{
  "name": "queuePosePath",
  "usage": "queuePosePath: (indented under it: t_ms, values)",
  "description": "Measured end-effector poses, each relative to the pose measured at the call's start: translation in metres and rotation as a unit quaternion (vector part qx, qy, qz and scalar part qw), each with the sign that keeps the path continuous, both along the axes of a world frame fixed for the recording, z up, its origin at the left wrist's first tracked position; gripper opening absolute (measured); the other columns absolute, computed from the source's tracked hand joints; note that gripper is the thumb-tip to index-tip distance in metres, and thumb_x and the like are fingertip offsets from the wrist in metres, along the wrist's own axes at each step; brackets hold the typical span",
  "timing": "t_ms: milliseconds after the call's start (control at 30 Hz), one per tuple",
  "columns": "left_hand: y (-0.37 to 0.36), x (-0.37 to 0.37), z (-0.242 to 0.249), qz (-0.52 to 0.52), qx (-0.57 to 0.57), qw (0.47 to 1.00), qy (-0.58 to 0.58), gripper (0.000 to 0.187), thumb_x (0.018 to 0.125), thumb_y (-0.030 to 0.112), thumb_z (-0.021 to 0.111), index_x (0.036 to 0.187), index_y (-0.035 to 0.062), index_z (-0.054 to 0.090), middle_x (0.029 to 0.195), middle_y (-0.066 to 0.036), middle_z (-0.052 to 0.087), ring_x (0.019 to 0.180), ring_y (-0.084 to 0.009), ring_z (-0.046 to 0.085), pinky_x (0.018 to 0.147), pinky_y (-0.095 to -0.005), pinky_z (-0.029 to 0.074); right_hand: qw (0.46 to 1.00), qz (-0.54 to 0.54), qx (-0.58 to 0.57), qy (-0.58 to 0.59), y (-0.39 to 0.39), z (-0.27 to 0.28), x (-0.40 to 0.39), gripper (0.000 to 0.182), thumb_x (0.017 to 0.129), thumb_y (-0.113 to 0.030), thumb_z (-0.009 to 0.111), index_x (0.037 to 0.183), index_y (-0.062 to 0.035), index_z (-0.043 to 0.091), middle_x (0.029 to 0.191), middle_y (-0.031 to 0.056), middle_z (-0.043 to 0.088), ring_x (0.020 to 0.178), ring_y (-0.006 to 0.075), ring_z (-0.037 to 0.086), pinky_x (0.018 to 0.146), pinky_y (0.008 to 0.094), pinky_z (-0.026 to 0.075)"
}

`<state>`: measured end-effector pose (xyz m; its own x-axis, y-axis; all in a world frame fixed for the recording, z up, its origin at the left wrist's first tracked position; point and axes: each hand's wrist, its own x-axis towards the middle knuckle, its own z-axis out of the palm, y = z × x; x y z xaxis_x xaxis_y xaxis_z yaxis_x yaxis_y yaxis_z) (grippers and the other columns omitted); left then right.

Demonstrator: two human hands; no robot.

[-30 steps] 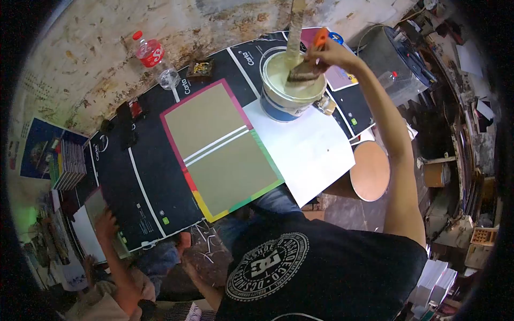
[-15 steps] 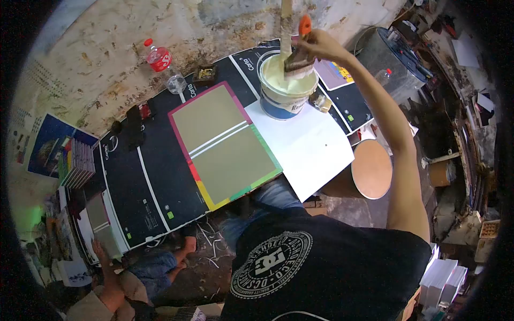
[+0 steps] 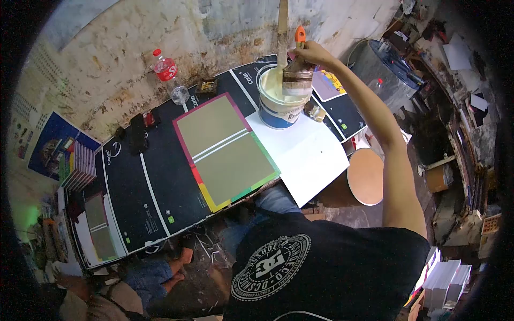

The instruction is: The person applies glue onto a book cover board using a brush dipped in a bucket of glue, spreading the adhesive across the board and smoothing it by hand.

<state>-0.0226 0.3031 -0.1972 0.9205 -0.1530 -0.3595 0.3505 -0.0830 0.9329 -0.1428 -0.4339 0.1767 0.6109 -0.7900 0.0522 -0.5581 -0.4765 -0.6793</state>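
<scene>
My right hand (image 3: 310, 55) is closed on the handle of a wide paintbrush (image 3: 297, 83) with an orange handle end. The bristles, coated pale, are over the mouth of a white and blue bucket (image 3: 279, 119) of cream-coloured paste. A flat wooden stick (image 3: 282, 35) stands in the bucket. What appears to be my left hand (image 3: 217, 278) shows small and dim beside my black shirt; its fingers are unclear. Below the bucket lies a white sheet (image 3: 305, 160). To its left is a grey board (image 3: 227, 166) with pink, green, yellow and red edges.
A plastic bottle (image 3: 167, 72) and a small box (image 3: 206, 87) stand near the wall. Another brush (image 3: 315, 112) lies beside the bucket. Stacked books (image 3: 80, 166) and another bordered board (image 3: 100, 227) are at left. Another person (image 3: 115, 299) sits at lower left; a round stool (image 3: 366, 176) is at right.
The brush has turned so its broad side shows, and sits slightly lower in view. Skin has appeared beside my shirt's left edge. The other person's hand has moved off the left board.
</scene>
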Motion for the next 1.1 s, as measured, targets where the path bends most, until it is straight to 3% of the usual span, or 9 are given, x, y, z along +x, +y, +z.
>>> queuePosePath:
  t_ms: [200,367,467,600,733,867,900,1000,1100]
  values:
    - [-0.043,0.014,0.008,-0.048,-0.040,0.996,-0.062,0.035,0.100,0.026,0.043,0.121,0.0003,0.055,0.102,-0.009,0.062,0.083,-0.0158,0.056,0.071,-0.0309,0.045,0.997,0.030,0.044,0.051,0.006,-0.005,0.013,0.031,0.086,-0.036,0.062,0.084,-0.0052,0.062,0.065,0.0010,0.054,0.053,0.0108,0.053,0.045,0.0254,0.043]
    - [-0.106,0.027,0.115,-0.056,-0.033,0.958,-0.279,0.036,0.102,0.024,0.039,0.115,-0.0039,0.057,0.088,-0.009,0.063,0.075,-0.0134,0.056,0.071,-0.0280,0.044,0.993,0.086,0.063,0.053,0.006,0.029,0.015,0.031,0.088,-0.035,0.060,0.081,-0.0045,0.060,0.061,0.0023,0.055,0.046,0.0117,0.053,0.042,0.0261,0.043]
    - [-0.146,0.038,0.171,-0.084,-0.084,0.958,-0.262,0.040,0.102,0.027,0.036,0.116,-0.0040,0.057,0.087,-0.009,0.063,0.076,-0.0140,0.056,0.071,-0.0282,0.044,0.994,0.080,0.020,0.075,0.026,0.055,0.033,0.031,0.088,-0.033,0.059,0.083,-0.0029,0.060,0.061,0.0050,0.058,0.046,0.0113,0.054,0.041,0.0252,0.043]
    - [-0.205,0.054,0.214,-0.146,-0.166,0.913,-0.344,0.038,0.101,0.026,0.038,0.114,-0.0037,0.058,0.085,-0.007,0.062,0.076,-0.0131,0.056,0.070,-0.0270,0.045,0.962,0.186,-0.184,0.079,0.029,0.049,0.077,0.035,0.078,-0.034,0.070,0.088,-0.0020,0.058,0.064,0.0075,0.062,0.058,0.0202,0.063,0.054,0.0342,0.050]
    - [-0.260,0.047,0.226,-0.186,-0.204,0.912,-0.304,0.032,0.100,0.024,0.041,0.109,-0.0001,0.061,0.079,-0.002,0.058,0.069,-0.0092,0.049,0.064,-0.0252,0.040,0.925,0.238,-0.263,0.139,0.098,0.038,0.134,0.041,0.068,-0.027,0.077,0.097,-0.0046,0.059,0.075,0.0115,0.065,0.074,0.0256,0.065,0.067,0.0389,0.050]
    - [-0.292,0.039,0.201,-0.207,-0.136,0.941,-0.232,0.035,0.101,0.029,0.039,0.108,0.0022,0.061,0.072,-0.002,0.054,0.064,-0.0097,0.047,0.060,-0.0266,0.039,0.928,0.281,-0.242,-0.043,0.128,-0.028,0.192,0.047,0.068,-0.028,0.075,0.106,-0.0077,0.058,0.094,0.0205,0.065,0.090,0.0405,0.062,0.078,0.0466,0.048]
    - [-0.294,0.037,0.200,-0.208,-0.087,0.945,-0.236,0.036,0.101,0.029,0.039,0.108,0.0022,0.061,0.070,-0.003,0.054,0.063,-0.0105,0.048,0.060,-0.0273,0.040,0.928,0.255,-0.253,-0.099,0.137,-0.046,0.203,0.043,0.073,-0.023,0.071,0.110,-0.0062,0.057,0.082,0.0134,0.064,0.081,0.0312,0.064,0.075,0.0397,0.050]
    - [-0.299,0.039,0.186,-0.182,-0.067,0.943,-0.269,0.034,0.101,0.028,0.040,0.105,0.0021,0.061,0.064,-0.007,0.054,0.059,-0.0170,0.054,0.057,-0.0319,0.042,0.964,0.180,-0.115,-0.155,0.166,-0.087,0.216,0.042,0.076,-0.030,0.072,0.108,-0.0055,0.059,0.086,0.0142,0.064,0.084,0.0299,0.064,0.077,0.0388,0.050]
    - [-0.298,0.036,0.193,-0.171,-0.038,0.938,-0.299,0.030,0.100,0.024,0.042,0.101,0.0006,0.060,0.061,-0.010,0.055,0.057,-0.0212,0.057,0.057,-0.0353,0.044,0.995,0.094,-0.015,-0.027,0.162,-0.130,0.189,0.036,0.078,-0.038,0.073,0.085,-0.0047,0.062,0.077,0.0095,0.066,0.067,0.0209,0.064,0.062,0.0337,0.050]
